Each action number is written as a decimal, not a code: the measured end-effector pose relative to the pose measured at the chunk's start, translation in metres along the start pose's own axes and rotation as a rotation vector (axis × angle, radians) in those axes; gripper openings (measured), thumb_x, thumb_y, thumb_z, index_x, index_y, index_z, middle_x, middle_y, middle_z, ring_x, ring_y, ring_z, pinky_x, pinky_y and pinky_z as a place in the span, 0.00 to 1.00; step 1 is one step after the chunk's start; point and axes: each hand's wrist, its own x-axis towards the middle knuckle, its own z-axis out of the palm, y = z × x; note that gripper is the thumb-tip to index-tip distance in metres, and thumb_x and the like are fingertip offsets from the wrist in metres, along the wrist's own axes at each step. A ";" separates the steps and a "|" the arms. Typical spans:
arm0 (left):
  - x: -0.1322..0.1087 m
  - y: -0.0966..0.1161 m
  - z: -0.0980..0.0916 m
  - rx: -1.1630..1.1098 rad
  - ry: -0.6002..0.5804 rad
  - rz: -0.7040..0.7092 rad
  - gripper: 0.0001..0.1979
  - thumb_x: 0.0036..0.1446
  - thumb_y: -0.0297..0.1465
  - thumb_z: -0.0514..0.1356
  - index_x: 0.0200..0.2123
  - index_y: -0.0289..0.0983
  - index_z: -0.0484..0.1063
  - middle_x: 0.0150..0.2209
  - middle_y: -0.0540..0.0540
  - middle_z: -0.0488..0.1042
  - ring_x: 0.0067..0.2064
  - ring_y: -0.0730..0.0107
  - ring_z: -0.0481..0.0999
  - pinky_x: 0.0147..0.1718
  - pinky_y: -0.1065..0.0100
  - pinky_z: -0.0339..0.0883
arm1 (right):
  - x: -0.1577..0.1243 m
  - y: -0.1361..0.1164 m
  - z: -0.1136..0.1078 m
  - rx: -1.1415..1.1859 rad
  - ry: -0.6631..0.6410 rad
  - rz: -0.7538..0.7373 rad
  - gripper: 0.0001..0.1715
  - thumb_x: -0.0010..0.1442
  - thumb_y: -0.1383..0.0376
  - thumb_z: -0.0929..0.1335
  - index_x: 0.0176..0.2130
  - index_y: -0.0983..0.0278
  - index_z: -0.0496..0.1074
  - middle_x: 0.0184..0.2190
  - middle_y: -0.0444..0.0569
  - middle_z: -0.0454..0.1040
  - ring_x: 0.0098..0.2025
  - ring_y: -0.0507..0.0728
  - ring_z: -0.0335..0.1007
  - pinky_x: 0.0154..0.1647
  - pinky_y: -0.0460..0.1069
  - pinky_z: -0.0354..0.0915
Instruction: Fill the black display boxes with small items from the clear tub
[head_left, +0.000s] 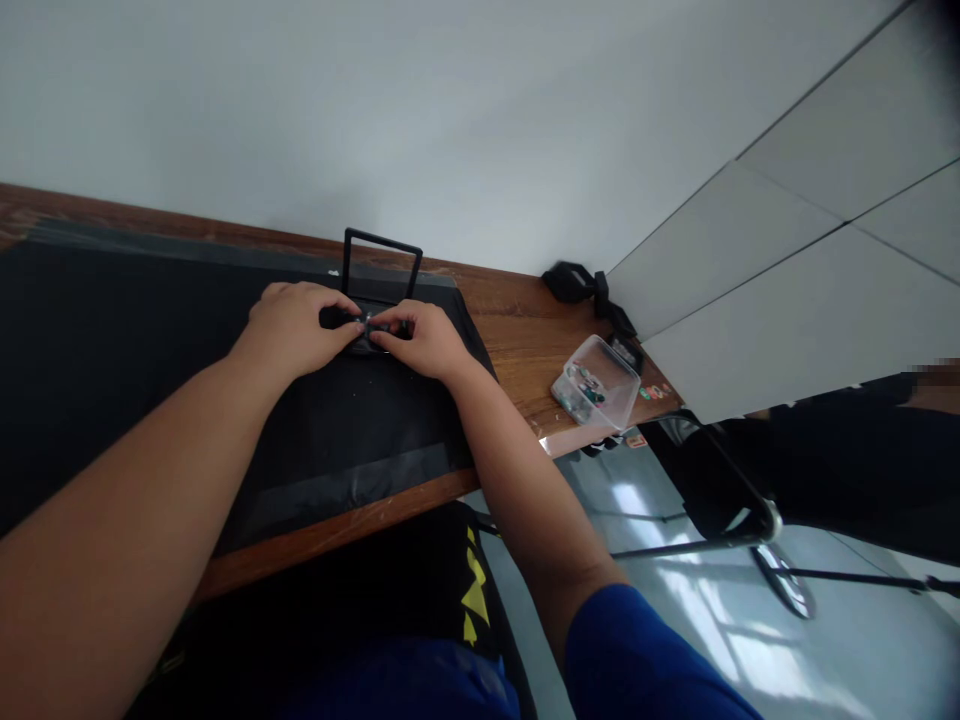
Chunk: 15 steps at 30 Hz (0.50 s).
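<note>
A black case-like object with an upright open frame stands on the black mat, near the wall side of the table. Over its low base, my left hand comes in from the left, thumb and fingers pinched together. My right hand meets it from the right in a similar pinch, the two sets of fingertips almost touching. Something small and shiny shows between them, too small to name. The fingers cover most of the base.
To the right on the wooden tabletop sits a clear plastic box with small pieces inside. Black angular objects lie behind it, and small coloured rings beside it. A metal-framed chair and a person in dark clothing are at the right.
</note>
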 end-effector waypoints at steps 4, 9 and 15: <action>0.000 -0.001 -0.002 -0.001 -0.014 0.001 0.23 0.60 0.50 0.62 0.53 0.49 0.87 0.60 0.41 0.83 0.66 0.34 0.74 0.66 0.37 0.67 | -0.002 0.001 -0.001 0.003 -0.020 0.012 0.08 0.65 0.63 0.77 0.44 0.63 0.85 0.35 0.44 0.78 0.37 0.52 0.71 0.41 0.49 0.64; 0.001 -0.002 0.000 0.016 -0.010 0.017 0.23 0.61 0.51 0.62 0.52 0.50 0.87 0.59 0.42 0.83 0.64 0.37 0.75 0.66 0.38 0.68 | -0.002 0.006 -0.003 0.047 -0.010 0.011 0.05 0.66 0.64 0.75 0.43 0.62 0.83 0.33 0.42 0.76 0.35 0.52 0.69 0.38 0.48 0.62; 0.002 -0.006 0.000 -0.030 -0.062 0.046 0.28 0.62 0.53 0.61 0.56 0.45 0.86 0.63 0.37 0.80 0.69 0.29 0.70 0.67 0.32 0.63 | 0.000 0.009 -0.008 0.022 0.033 0.006 0.05 0.64 0.68 0.77 0.41 0.61 0.87 0.36 0.44 0.80 0.37 0.52 0.71 0.41 0.49 0.63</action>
